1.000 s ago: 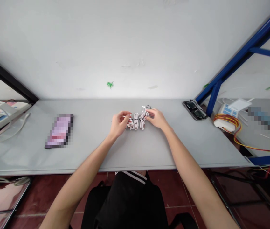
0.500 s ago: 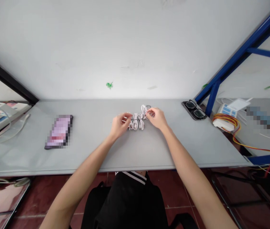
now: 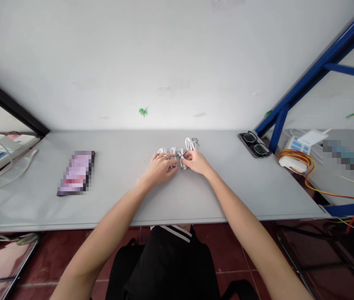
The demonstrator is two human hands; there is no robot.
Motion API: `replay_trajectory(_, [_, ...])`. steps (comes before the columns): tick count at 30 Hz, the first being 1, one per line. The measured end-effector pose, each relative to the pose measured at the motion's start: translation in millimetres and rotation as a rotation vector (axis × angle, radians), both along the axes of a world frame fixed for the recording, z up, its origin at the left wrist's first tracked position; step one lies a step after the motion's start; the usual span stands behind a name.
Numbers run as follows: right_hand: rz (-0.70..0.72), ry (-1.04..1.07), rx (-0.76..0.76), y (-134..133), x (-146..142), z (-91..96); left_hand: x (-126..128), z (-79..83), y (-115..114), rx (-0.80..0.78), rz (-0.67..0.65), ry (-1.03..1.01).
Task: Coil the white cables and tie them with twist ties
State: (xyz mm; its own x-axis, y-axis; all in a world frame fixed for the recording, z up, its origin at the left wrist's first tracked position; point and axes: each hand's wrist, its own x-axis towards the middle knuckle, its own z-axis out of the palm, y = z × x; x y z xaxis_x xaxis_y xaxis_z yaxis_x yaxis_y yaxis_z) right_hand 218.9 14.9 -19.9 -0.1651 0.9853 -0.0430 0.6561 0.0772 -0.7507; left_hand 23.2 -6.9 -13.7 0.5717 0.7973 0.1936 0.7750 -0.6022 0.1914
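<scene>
1. And here we are: the left hand [image 3: 161,167] and right hand [image 3: 197,161] come together, fingertips nearly meeting over the white cable loops [image 3: 190,144], both clamped on the bundle.
2. The loops lie right under and between the hands, with a thin dark wire [image 3: 179,155] crossing them at the right hand's fingertips (hard to see exactly how it runs).
3. Nice technique: a close fingertip hold, loops kept flat on the gray table [image 3: 227,196], so nothing splays.
4. Off to the right of the hands, eyeglasses [image 3: 254,143]; left of them, a pixelated phone [image 3: 76,173].
</scene>
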Motion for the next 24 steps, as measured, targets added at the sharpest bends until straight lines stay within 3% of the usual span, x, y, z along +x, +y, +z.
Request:
replay_trajectory(7, [-0.059, 0.217, -0.025, 1, -3, -6.9, -9, 1.9, 4, 0.004, 0.016, -0.032])
replay_trajectory(11, [-0.067, 0.451, -0.078, -2, -7, -4.2, -8, 1.8, 5, -0.005, 0.065, -0.198])
replay_trajectory(17, [0.013, 0.683, -0.122, -6, -13, -0.8, 10, 8.6, -1, -0.273, 0.186, -0.625])
replay_trajectory(21, [0.048, 0.705, -0.074, -7, -16, 0.1, 12, 6.6, -1, -0.460, 0.147, -0.885])
replay_trajectory(24, [0.050, 0.694, -0.024, -8, -17, 3.2, 8, 4.8, 2, -0.514, 0.184, -1.001])
